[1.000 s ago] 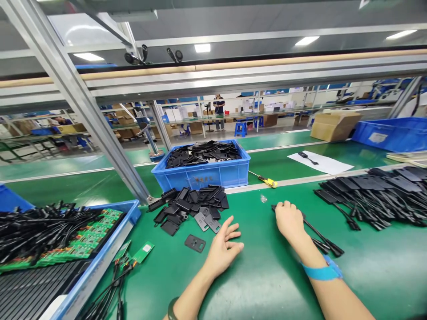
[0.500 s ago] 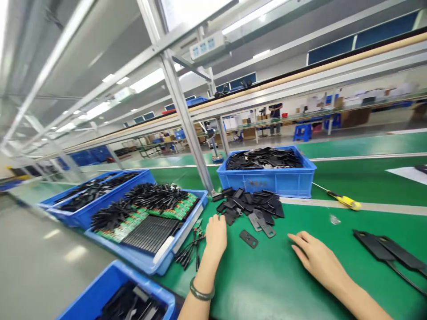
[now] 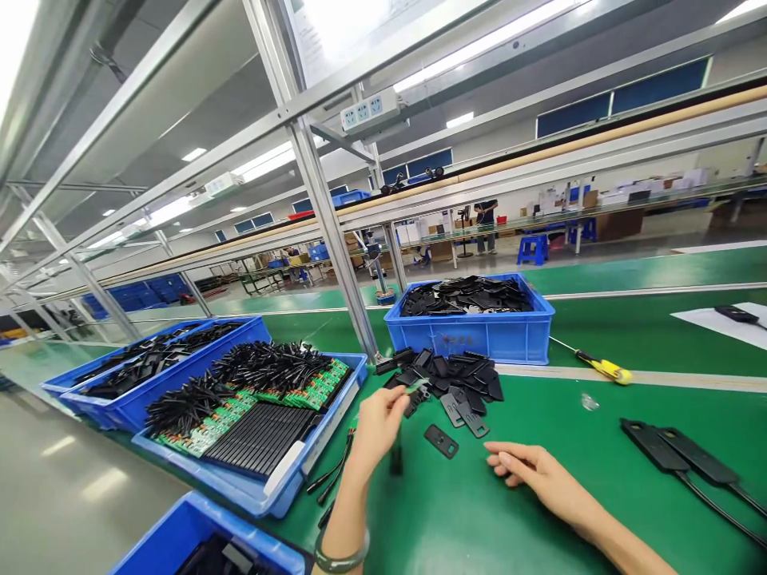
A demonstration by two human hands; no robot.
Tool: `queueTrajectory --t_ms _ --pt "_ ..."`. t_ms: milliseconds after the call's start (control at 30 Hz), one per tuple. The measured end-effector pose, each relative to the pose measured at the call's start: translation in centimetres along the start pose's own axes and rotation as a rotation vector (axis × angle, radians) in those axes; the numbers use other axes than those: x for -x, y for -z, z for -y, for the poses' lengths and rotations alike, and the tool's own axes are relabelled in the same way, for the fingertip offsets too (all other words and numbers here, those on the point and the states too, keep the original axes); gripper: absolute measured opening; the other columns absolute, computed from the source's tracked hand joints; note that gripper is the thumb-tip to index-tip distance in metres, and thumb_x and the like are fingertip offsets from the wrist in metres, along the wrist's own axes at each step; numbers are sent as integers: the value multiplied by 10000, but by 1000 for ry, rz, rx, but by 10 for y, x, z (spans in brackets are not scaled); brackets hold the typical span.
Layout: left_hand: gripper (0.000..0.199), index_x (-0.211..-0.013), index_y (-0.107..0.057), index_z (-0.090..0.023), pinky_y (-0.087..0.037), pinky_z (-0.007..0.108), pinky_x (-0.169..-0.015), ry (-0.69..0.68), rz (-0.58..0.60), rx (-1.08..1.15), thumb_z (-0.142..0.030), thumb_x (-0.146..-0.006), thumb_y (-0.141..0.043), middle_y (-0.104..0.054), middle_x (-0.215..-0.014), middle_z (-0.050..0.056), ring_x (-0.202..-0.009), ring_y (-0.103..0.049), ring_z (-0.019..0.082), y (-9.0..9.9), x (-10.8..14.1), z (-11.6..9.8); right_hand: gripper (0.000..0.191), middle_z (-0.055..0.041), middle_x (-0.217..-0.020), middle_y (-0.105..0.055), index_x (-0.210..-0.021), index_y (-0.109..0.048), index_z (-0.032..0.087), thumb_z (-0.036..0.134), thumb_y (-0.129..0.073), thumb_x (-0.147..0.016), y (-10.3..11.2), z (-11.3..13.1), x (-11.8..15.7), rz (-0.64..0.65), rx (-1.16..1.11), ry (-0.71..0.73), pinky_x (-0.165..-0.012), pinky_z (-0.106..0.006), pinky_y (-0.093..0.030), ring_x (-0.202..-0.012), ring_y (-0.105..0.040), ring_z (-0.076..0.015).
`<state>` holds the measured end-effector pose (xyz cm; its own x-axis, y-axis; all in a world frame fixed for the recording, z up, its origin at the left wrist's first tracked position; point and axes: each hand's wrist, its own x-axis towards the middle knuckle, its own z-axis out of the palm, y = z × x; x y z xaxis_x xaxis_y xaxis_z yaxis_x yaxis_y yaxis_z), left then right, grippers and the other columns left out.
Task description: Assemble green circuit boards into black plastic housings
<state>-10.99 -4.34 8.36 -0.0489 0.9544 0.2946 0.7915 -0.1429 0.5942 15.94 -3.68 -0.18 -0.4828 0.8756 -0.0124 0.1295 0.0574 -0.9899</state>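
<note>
My left hand (image 3: 380, 423) pinches a small green circuit board (image 3: 415, 389) by its edge. A black cable end (image 3: 396, 461), blurred by motion, hangs beneath that hand. More black cables (image 3: 335, 471) lie on the green bench beside my left wrist. Over the bench, my right hand (image 3: 527, 471) is open with fingers stretched out and holds nothing. Between the hands lies one flat black plastic plate (image 3: 442, 441) with a cut-out. Two grey-black plates (image 3: 466, 413) rest at the front of a heap of black plastic parts (image 3: 443, 371).
Behind the heap stands a blue bin (image 3: 470, 339) full of black parts. A blue tray (image 3: 288, 499) of cabled circuit boards sits at left, with another blue bin (image 3: 264, 547) below. A yellow screwdriver (image 3: 608, 370) and cabled black paddles (image 3: 656, 447) lie right. An upright metal post (image 3: 332, 216) rises behind.
My left hand has lifted a circuit board with its cable from the small bunch beside the tray. My right hand has moved slightly left, and the view has shifted a little.
</note>
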Motion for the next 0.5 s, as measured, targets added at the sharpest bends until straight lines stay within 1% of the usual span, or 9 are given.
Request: queueTrajectory --t_ms 67,100,167,200,233,300,333,400,500 --pt "391 -1175 -568 -162 -492 275 -684 -99 209 71 -350 -894 -373 -680 -898 55 -774 -626 175 -19 -12 -9 538 -96 -1127 -614 -1220 -518 230 589 -461 -822 -6 4 2 56 -348 -40 -904 -395 -445 -1034 -571 -215" --pt "381 -1214 -536 -172 -491 267 -711 -138 260 9 -304 -893 -379 -676 -941 51 -812 -623 168 -29 -20 -10 531 -93 -1116 -613 -1185 -535 227 606 -453 -821 -8 5 2 65 -479 -46 -909 -389 -441 -1026 -571 -204" --pt "422 -1262 -484 -169 -457 284 -839 -159 227 -205 -146 -845 -423 -625 -1088 80 -965 -584 179 -43 -39 -3 465 -76 -953 -635 -988 -602 196 607 -457 -823 -7 8 4 43 -616 -59 -783 -336 -488 -842 -597 -168" --pt "467 -1264 -478 -150 -425 316 -899 -141 193 -290 -66 -807 -425 -583 -1153 114 -1045 -545 204 -47 -48 4 426 -55 -852 -624 -876 -600 184 589 -479 -821 -5 9 4 12 -631 -67 -667 -291 -489 -709 -569 -137" --pt "501 -1256 -479 -134 -397 355 -934 -112 165 -353 -8 -776 -408 -542 -1197 148 -1099 -508 231 -50 -58 12 393 -29 -769 -597 -797 -576 179 565 -507 -817 -2 11 4 -27 -622 -72 -550 -245 -449 -592 -502 -105" --pt "539 -1232 -484 -133 -378 404 -941 -63 150 -443 55 -739 -375 -494 -1225 181 -1142 -468 264 -49 -74 28 357 15 -684 -534 -744 -524 183 535 -552 -802 6 13 4 -98 -572 -65 -412 -190 -297 -473 -337 -65" --pt "550 -1217 -486 -151 -380 398 -935 -54 158 -484 70 -726 -374 -490 -1225 172 -1143 -466 261 -48 -81 35 354 29 -666 -509 -743 -507 186 532 -560 -796 10 14 3 -125 -541 -55 -394 -180 -237 -457 -277 -57" --pt "568 -1183 -483 -186 -386 344 -921 -62 201 -547 92 -697 -393 -517 -1203 126 -1125 -485 224 -44 -90 44 354 42 -651 -478 -758 -489 191 537 -551 -797 17 15 2 -161 -473 -36 -396 -173 -181 -458 -218 -55" --pt "531 -1127 -480 -181 -388 282 -894 -100 270 -619 96 -677 -417 -589 -1112 88 -1061 -537 183 -38 -96 44 340 43 -662 -466 -884 -515 196 529 -515 -813 23 16 0 -219 -359 -30 -404 -176 -165 -465 -223 -61"
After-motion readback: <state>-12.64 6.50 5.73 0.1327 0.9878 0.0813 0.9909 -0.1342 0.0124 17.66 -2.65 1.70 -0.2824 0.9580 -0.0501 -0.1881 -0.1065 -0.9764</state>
